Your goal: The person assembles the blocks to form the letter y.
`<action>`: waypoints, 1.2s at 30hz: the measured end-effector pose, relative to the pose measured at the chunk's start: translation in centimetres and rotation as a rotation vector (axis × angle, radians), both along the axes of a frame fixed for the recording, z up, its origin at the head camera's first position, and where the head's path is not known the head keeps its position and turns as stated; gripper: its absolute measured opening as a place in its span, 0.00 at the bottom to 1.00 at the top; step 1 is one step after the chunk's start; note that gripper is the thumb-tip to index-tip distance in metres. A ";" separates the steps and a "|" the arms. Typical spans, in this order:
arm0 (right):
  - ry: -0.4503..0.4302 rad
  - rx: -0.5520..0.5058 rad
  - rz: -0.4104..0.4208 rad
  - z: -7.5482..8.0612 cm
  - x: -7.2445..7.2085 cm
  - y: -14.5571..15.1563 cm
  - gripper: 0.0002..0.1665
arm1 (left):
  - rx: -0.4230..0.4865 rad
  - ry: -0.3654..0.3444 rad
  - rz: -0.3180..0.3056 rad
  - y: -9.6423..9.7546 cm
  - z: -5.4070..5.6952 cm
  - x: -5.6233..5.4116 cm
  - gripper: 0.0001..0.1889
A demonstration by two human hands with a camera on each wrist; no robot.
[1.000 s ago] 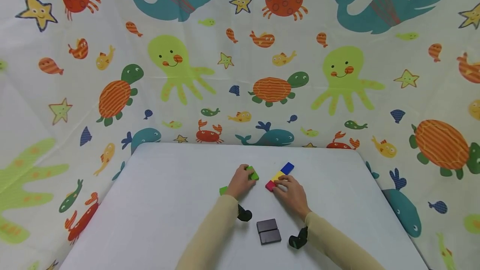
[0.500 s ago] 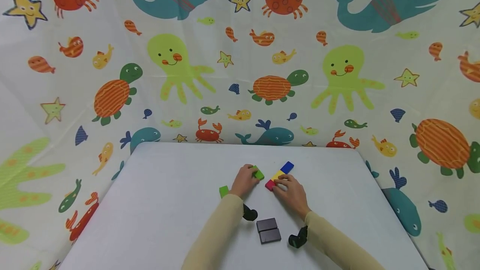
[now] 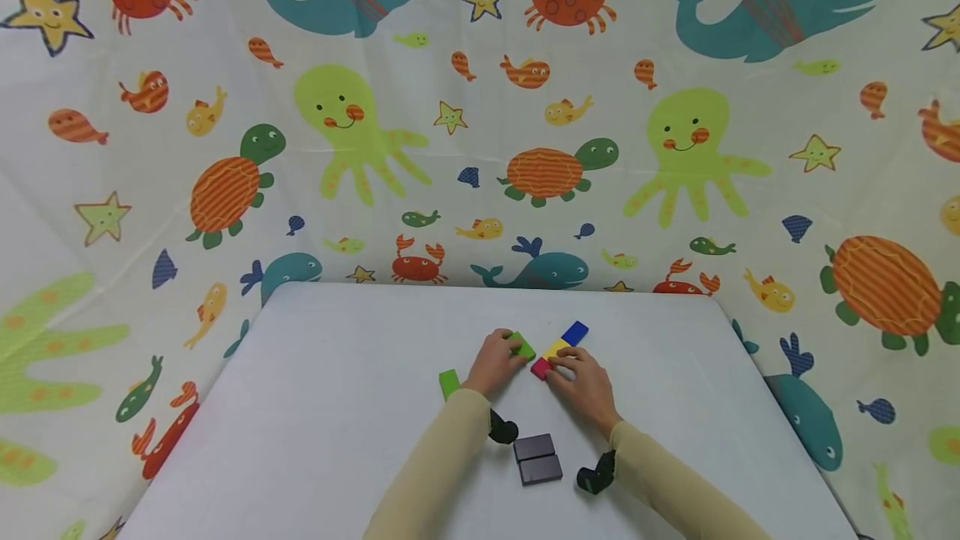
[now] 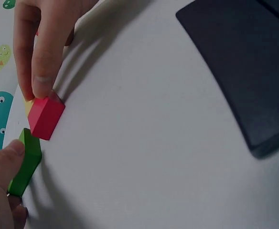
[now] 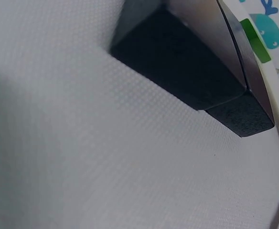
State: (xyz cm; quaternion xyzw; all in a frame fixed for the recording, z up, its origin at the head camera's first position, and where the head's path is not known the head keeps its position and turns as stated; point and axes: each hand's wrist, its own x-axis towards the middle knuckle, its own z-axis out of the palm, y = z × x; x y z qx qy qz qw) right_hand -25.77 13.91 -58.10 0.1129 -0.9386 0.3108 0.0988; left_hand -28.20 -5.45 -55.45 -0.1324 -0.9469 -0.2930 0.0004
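Observation:
My left hand [image 3: 498, 363] pinches a green block [image 3: 524, 347] between thumb and fingers. In the left wrist view that green block [image 4: 29, 162] has its upper end close to a red block [image 4: 47, 119]. The red block [image 3: 540, 368], a yellow block [image 3: 557, 348] and a blue block [image 3: 576, 333] lie in a slanting row on the white table. My right hand [image 3: 588, 390] holds the row at its near end, fingertips on the red block and at the yellow one, which it partly covers.
Another green block [image 3: 448, 382] lies left of the left wrist. Two dark grey blocks [image 3: 537, 458] sit side by side between the forearms. A black wrist camera [image 3: 504, 428] hangs by the left sleeve. Behind the white table [image 3: 330, 407] hangs a sea-animal curtain [image 3: 480, 190].
My left hand has slid the green block to the right, nearer the red block, uncovering the other green block behind the wrist. The right hand has stayed at the row.

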 end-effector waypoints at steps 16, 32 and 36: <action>0.028 -0.016 0.010 0.2 0.0 -0.1 0.17 | 0.009 -0.020 -0.018 0.4 -0.1 -0.3 0.16; 0.025 -0.008 0.005 0.1 -0.1 -0.1 0.17 | -0.002 -0.016 -0.010 0.6 -0.4 -0.6 0.16; 0.052 -0.007 0.012 -0.1 0.0 -0.1 0.16 | 0.001 -0.021 -0.012 0.6 -0.4 -0.5 0.16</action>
